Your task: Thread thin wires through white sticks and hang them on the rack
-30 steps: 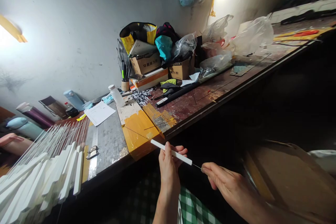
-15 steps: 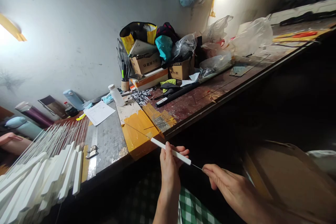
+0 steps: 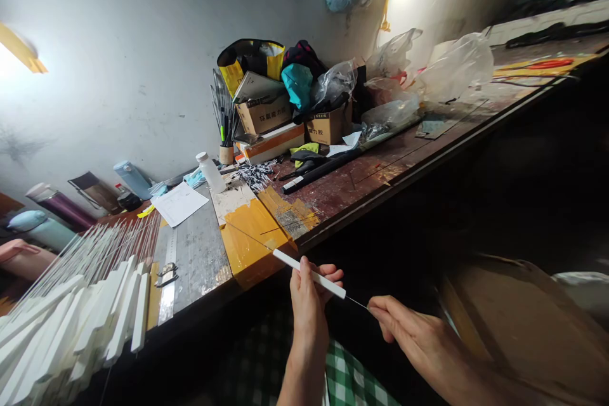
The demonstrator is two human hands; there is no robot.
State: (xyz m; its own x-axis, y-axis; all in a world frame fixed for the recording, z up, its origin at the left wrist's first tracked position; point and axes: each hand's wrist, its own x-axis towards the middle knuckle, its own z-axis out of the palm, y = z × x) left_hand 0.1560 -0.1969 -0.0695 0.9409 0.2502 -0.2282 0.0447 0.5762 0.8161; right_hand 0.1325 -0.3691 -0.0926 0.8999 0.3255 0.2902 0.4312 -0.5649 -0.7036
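Note:
My left hand (image 3: 307, 304) is closed round a slim white square stick (image 3: 284, 257), thumb on top and fingers beneath. A thin wire rod (image 3: 356, 302) comes out of the stick's near end. At its other end, a thin dark rod (image 3: 247, 235) extends over the yellow-taped table edge. My right hand (image 3: 413, 333) pinches the near end of the wire between thumb and fingers; the exact tip is hidden. On the left of the table lies a pile of similar white sticks (image 3: 111, 311) with long thin rods (image 3: 124, 241) reaching out of them.
The worktable (image 3: 200, 254) runs diagonally, with yellow tape (image 3: 254, 254) at its edge. On it are a white bottle (image 3: 210, 172), a paper sheet (image 3: 179, 204), small black-and-white pieces (image 3: 257, 174), boxes (image 3: 266, 115) and plastic bags (image 3: 457, 70). A cardboard box (image 3: 528, 323) stands lower right.

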